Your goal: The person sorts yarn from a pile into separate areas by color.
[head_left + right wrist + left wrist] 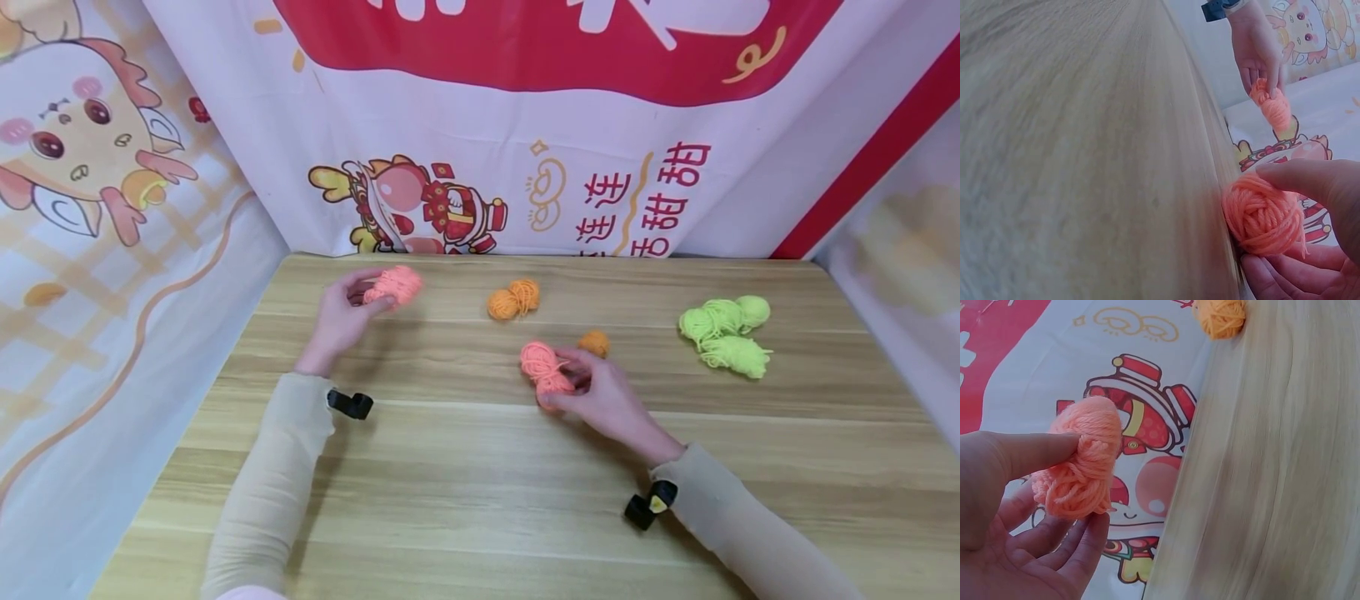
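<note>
My left hand (345, 317) pinches a coral-pink yarn ball (397, 286) between thumb and fingers, near the table's back left. In the left wrist view that yarn ball (1085, 456) shows loose loops at its lower end and is held off the tabletop. Around mid-table, my right hand (603, 396) grips more coral-pink yarn (542, 362), which looks like two round lobes in the head view. The right wrist view shows one wound end of this yarn (1263, 215) close to the tabletop; whether it touches is unclear. Just behind the right hand sits an orange yarn ball (594, 343).
Two orange yarn balls (513, 301) lie side by side toward the back of the wooden table (465, 483). Several light-green yarn balls (716, 321) are clustered on the right. A printed cloth (465, 125) hangs along the table's back edge, with patterned cloth at the left.
</note>
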The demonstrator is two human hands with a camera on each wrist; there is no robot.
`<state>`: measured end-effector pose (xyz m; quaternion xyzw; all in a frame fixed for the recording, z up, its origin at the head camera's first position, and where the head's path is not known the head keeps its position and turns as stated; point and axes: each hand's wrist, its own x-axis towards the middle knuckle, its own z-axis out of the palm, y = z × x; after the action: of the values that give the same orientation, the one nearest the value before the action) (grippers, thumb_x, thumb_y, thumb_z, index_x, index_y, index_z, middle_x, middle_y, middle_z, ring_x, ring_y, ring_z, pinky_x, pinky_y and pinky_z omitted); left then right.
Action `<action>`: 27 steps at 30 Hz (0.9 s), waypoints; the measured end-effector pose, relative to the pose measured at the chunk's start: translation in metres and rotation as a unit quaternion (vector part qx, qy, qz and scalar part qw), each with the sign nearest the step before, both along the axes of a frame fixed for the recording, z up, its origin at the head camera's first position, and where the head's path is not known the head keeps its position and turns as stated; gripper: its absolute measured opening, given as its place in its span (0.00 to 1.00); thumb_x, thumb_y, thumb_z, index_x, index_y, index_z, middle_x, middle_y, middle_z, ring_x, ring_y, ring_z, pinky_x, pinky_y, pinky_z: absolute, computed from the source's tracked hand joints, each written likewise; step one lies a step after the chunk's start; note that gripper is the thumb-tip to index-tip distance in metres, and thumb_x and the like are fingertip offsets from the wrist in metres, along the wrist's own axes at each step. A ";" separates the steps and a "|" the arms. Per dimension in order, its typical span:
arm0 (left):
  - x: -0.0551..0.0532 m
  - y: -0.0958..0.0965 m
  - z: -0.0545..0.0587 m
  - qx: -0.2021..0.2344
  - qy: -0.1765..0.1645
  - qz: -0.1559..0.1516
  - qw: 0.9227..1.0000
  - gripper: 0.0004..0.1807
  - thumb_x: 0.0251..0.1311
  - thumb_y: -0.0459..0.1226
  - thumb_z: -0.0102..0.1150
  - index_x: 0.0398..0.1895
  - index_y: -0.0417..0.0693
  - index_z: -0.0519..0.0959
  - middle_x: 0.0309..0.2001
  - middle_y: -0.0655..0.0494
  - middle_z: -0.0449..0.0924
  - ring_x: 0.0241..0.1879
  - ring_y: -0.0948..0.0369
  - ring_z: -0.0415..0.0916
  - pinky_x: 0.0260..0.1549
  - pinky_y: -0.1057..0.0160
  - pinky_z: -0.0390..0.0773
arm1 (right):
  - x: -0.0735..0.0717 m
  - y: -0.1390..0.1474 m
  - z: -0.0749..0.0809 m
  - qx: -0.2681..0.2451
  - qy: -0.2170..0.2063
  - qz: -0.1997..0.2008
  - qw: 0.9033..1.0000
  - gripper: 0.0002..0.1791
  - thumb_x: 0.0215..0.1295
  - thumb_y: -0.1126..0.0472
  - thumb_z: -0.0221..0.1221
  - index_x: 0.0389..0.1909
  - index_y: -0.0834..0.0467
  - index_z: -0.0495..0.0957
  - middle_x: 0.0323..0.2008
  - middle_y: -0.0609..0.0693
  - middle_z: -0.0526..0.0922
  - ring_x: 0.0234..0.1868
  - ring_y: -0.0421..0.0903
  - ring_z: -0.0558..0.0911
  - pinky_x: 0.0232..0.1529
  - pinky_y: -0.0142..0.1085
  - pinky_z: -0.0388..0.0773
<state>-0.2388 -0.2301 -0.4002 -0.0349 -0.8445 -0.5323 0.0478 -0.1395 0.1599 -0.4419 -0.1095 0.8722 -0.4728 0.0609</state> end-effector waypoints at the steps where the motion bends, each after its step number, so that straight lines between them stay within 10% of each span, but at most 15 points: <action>1: 0.000 -0.002 0.000 0.003 0.001 0.002 1.000 0.28 0.64 0.35 0.69 0.67 0.39 0.74 0.57 0.41 0.79 0.54 0.53 0.76 0.53 0.63 0.75 | 0.000 0.000 0.000 0.001 -0.001 0.000 1.000 0.40 0.56 0.52 0.77 0.67 0.59 0.73 0.50 0.52 0.84 0.42 0.47 0.82 0.44 0.43 0.81; 27: 0.002 -0.056 -0.004 0.022 -0.013 0.105 0.994 0.33 0.65 0.42 0.69 0.71 0.42 0.71 0.60 0.40 0.77 0.49 0.61 0.76 0.44 0.71 0.76 | 0.000 -0.001 -0.004 -0.004 0.012 -0.004 1.000 0.36 0.54 0.53 0.78 0.62 0.62 0.77 0.48 0.54 0.85 0.41 0.46 0.83 0.44 0.43 0.81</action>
<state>-0.2372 -0.2857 -0.4046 0.0619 -0.8320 -0.5433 0.0931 -0.1396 0.1594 -0.4458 -0.1123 0.8715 -0.4749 0.0483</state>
